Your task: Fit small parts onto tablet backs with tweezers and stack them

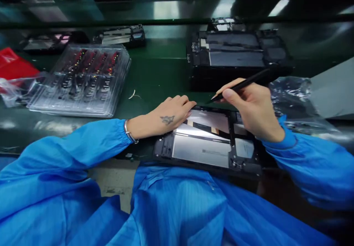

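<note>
In front of me an opened tablet housing [203, 151] lies at the table's near edge, black-framed with silvery panels showing inside. My left hand [168, 119] rests over its far left part, fingers curled together at the far rim; the thumb is partly hidden. My right hand [253, 104] is closed around slim black tweezers [243, 85]. Their pointed tip is just beyond the housing's far rim, to the right of my left fingertips. Whether the tip touches anything cannot be made out.
A stack of clear plastic trays [107, 108] with small parts stands left. At the back right is a pile of black tablet housings [235, 51]. Crumpled clear plastic [293, 95] lies right, a red bag [13, 67] far left. A small white strip [132, 94] lies on the green table.
</note>
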{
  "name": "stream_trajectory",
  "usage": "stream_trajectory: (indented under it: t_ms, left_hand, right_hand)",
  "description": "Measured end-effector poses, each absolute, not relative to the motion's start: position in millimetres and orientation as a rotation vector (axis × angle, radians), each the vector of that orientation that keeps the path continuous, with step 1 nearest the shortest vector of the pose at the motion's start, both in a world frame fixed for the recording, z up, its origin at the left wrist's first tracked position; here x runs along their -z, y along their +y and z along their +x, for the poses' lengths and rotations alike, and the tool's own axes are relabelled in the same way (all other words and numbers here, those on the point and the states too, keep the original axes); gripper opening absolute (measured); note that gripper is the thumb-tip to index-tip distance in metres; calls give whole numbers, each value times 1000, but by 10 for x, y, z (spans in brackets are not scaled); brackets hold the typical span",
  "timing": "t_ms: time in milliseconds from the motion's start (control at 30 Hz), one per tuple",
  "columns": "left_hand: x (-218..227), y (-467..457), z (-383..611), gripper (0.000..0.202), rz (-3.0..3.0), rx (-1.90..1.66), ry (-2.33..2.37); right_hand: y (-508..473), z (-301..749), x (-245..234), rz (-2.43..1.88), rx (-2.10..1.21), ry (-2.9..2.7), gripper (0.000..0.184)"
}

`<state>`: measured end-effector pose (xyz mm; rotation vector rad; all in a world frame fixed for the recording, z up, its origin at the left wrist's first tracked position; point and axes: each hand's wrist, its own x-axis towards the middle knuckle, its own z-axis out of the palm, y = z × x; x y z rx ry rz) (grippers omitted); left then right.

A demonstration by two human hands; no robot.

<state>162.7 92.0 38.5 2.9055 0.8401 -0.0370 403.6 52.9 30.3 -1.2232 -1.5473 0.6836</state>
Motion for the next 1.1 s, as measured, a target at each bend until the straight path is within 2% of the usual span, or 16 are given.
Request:
stream_trajectory:
  t_ms: [200, 567, 1100]
  left_hand:
    - [-329, 918, 1571, 39, 2949, -1, 825]
    - [-347, 885, 1556, 31, 2917, -20, 809]
    - [-348, 890, 1560, 26, 2914, -35, 801]
  right_hand:
    - [516, 4088, -228, -1352, -775, -1606, 25]
    - [489, 4068, -327, -1439, -653, -1777, 24]
    - [505, 4049, -331, -1394, -778, -1641, 27]
